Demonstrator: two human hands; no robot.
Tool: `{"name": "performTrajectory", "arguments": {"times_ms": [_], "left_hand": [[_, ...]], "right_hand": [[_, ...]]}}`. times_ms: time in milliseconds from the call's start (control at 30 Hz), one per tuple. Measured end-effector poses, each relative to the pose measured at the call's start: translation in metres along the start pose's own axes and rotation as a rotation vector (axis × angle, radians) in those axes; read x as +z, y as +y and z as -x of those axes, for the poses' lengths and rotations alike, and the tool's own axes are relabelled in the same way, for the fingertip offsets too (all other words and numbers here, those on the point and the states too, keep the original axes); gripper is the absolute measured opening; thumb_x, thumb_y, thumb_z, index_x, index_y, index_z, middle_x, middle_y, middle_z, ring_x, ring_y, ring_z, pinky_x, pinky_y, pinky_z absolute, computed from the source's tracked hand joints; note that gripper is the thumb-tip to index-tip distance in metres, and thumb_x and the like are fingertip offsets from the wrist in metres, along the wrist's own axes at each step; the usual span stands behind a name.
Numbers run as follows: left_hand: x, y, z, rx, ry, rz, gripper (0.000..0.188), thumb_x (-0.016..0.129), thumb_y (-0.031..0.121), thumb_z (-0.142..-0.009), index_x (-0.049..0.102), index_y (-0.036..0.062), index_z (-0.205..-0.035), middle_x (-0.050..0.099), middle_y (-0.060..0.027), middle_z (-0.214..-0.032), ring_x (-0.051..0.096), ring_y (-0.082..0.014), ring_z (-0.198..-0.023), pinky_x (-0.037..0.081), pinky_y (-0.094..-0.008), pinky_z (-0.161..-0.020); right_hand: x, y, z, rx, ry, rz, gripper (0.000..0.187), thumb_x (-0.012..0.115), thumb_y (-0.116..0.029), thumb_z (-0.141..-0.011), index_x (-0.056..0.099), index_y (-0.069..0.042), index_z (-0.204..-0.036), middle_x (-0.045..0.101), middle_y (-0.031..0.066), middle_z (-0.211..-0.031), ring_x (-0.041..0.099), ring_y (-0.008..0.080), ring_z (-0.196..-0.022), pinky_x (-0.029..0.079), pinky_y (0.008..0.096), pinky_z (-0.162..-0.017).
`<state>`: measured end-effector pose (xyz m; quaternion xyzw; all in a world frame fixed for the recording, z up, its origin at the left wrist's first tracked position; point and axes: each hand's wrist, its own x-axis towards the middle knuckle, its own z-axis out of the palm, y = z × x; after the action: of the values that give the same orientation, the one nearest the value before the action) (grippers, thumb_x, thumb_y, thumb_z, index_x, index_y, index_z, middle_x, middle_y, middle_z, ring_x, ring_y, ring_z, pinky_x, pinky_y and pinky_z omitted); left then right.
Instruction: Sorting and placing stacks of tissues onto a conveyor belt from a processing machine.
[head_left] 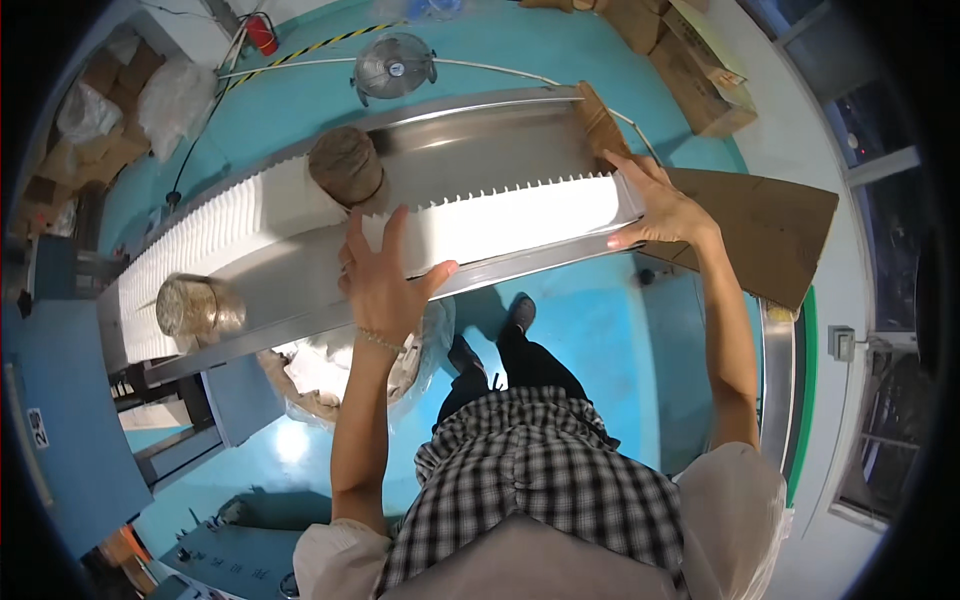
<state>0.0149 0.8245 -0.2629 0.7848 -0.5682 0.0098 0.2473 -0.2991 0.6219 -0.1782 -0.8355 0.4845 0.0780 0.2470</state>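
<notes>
A long row of white folded sheets point(530, 215) with a toothed far edge lies along the near side of a metal trough point(480, 150). My left hand point(385, 270) is at its left end, fingers stretched over the edge and thumb apart. Around the right end curves my right hand point(668, 205), fingers on the far side and thumb low by the near rim. Between them the two hands clasp the row. Left of my left hand, a brownish cylindrical block point(345, 168) stands against a second white ribbed row point(210, 220). Another wrapped cylinder point(190, 308) sits at that row's near end.
A brown cardboard sheet point(750, 230) juts out past the trough's right end. Below the trough is a plastic-lined bag point(410, 365) with white pieces. A floor fan point(393, 68) stands beyond, cardboard boxes point(700, 75) at far right, and blue machine cabinets point(70, 400) at left.
</notes>
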Motion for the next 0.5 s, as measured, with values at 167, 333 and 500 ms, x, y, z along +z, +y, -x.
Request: {"name": "performTrajectory", "arguments": {"times_ms": [167, 333, 500], "left_hand": [[-0.002, 0.023, -0.017, -0.073, -0.218, -0.099, 0.095, 0.084, 0.064, -0.057, 0.051, 0.0279, -0.139, 0.029, -0.0234, -0.151, 0.042, -0.0536, -0.123, 0.048, -0.0641, -0.081], [0.009, 0.009, -0.018, -0.102, -0.105, 0.075, 0.088, 0.087, 0.056, -0.06, 0.056, 0.0212, -0.134, 0.034, -0.0297, -0.143, 0.037, -0.0549, -0.129, 0.04, -0.0646, -0.098], [-0.045, 0.049, -0.009, 0.114, 0.107, 0.081, 0.085, 0.091, 0.039, -0.059, 0.056, 0.0212, -0.135, 0.031, -0.0221, -0.148, 0.036, -0.0473, -0.134, 0.035, -0.0542, -0.108]], "right_hand": [[0.05, -0.041, -0.023, -0.005, 0.149, 0.251, 0.101, 0.092, -0.041, -0.055, 0.046, -0.028, -0.144, 0.039, 0.0142, -0.145, 0.036, 0.0467, -0.133, 0.036, 0.0649, -0.105], [0.041, -0.056, -0.011, 0.006, 0.209, 0.134, 0.092, 0.092, -0.043, -0.056, 0.053, -0.025, -0.137, 0.042, 0.0115, -0.143, 0.039, 0.0411, -0.127, 0.039, 0.062, -0.1], [0.015, -0.061, 0.081, -0.043, 0.572, 0.105, 0.077, 0.091, -0.031, -0.062, 0.057, -0.024, -0.131, 0.046, 0.011, -0.138, 0.04, 0.0392, -0.124, 0.042, 0.0587, -0.091]]}}
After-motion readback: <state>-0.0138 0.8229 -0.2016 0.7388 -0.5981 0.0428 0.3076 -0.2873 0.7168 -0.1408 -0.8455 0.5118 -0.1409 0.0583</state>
